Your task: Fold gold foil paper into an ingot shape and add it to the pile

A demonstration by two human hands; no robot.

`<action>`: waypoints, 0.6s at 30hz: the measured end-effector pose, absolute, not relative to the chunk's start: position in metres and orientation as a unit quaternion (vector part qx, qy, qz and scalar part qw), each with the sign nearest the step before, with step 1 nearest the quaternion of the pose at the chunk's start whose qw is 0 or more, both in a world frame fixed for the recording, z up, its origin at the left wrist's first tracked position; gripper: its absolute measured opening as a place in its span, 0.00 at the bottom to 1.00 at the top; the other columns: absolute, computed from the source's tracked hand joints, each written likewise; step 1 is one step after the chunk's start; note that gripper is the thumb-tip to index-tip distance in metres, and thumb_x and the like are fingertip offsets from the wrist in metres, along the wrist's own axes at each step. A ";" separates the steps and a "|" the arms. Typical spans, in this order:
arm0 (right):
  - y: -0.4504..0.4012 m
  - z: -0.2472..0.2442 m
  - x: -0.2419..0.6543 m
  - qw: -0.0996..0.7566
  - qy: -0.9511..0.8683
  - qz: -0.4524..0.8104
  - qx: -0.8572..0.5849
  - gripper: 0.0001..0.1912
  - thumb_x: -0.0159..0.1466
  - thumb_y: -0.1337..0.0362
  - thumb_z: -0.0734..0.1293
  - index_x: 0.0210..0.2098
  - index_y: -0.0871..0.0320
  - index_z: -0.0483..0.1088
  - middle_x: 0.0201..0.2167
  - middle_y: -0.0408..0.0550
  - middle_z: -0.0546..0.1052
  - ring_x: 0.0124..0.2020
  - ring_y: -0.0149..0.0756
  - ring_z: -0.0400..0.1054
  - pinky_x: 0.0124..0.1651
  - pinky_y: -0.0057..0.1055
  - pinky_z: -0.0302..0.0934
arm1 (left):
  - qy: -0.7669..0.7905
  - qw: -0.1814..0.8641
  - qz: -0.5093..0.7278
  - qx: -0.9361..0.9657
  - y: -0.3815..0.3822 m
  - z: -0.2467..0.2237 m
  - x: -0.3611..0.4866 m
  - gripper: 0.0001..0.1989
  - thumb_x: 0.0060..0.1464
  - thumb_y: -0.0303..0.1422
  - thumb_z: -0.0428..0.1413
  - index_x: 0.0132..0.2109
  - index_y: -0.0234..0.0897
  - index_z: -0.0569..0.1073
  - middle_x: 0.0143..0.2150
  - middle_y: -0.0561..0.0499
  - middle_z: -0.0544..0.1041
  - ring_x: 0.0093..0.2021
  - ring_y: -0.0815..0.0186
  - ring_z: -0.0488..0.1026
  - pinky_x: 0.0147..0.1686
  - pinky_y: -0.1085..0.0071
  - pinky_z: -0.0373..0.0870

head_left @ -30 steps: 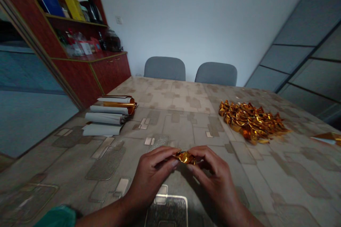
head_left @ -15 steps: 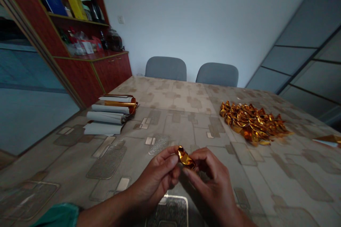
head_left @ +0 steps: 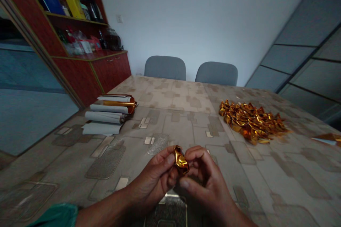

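A small folded gold-foil paper ingot (head_left: 181,161), shiny and creased, is held up over the table in front of me. My left hand (head_left: 160,172) pinches its left end between thumb and fingers. On the other side, my right hand (head_left: 206,175) curls its fingers around the right end, its thumb just below the lower tip. The exact contact of the right fingertips is partly hidden. Farther right on the table lies a pile of similar gold-foil ingots (head_left: 252,120), close together.
Rolled and folded sheets (head_left: 102,117), pale outside and gold inside, lie at the table's left. A flat gold-and-white sheet (head_left: 327,139) rests near the right edge. Two grey chairs (head_left: 165,67) stand behind the patterned table (head_left: 170,113). A red-brown cabinet (head_left: 112,69) is at the back left.
The foil ingot has shifted slightly left and turned steeper, its right end now lower. My right thumb and forefinger have spread farther apart around it. My left hand keeps its pinch.
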State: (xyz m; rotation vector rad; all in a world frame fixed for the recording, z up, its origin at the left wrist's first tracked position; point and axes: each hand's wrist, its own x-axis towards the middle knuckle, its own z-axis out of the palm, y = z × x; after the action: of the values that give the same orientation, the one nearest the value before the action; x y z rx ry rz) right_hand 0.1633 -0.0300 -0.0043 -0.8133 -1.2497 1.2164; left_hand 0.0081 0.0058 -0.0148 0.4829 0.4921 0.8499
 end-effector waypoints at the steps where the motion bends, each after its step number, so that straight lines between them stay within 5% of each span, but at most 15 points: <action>1: -0.030 -0.005 0.164 0.566 -0.513 0.552 -0.333 0.11 0.62 0.60 0.73 0.42 0.51 0.70 0.36 0.43 0.73 0.34 0.35 0.71 0.37 0.32 0.68 | 0.230 0.856 0.399 0.234 0.007 -0.015 0.008 0.11 0.54 0.35 0.66 0.44 0.37 0.77 0.32 0.53 0.76 0.28 0.74 0.72 0.30 0.79 0.67; 5: -0.028 -0.006 0.167 0.541 -0.445 0.646 -0.302 0.11 0.71 0.54 0.65 0.41 0.54 0.71 0.33 0.44 0.75 0.32 0.34 0.72 0.38 0.33 0.68 | 0.221 0.861 0.385 0.247 0.008 -0.013 0.007 0.10 0.54 0.36 0.66 0.40 0.35 0.76 0.32 0.51 0.76 0.28 0.71 0.73 0.30 0.76 0.69; 11: -0.026 -0.005 0.169 0.505 -0.395 0.703 -0.308 0.12 0.65 0.55 0.72 0.42 0.54 0.70 0.35 0.44 0.76 0.31 0.32 0.73 0.35 0.29 0.69 | 0.239 0.866 0.358 0.255 0.009 -0.014 0.003 0.13 0.58 0.34 0.63 0.48 0.38 0.73 0.34 0.51 0.78 0.27 0.73 0.74 0.27 0.78 0.66; 18: -0.029 -0.002 0.167 0.490 -0.413 0.687 -0.343 0.15 0.62 0.53 0.73 0.40 0.54 0.66 0.32 0.42 0.75 0.27 0.32 0.72 0.31 0.30 0.67 | 0.243 0.862 0.331 0.297 0.006 -0.016 0.002 0.15 0.54 0.38 0.65 0.43 0.42 0.67 0.34 0.51 0.79 0.27 0.67 0.77 0.27 0.75 0.64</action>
State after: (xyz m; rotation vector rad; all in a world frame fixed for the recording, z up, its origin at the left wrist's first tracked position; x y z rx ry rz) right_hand 0.1671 -0.0286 -0.0023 -0.8330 -1.0042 1.6686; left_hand 0.0020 0.0061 -0.0159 0.6231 0.5099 0.6935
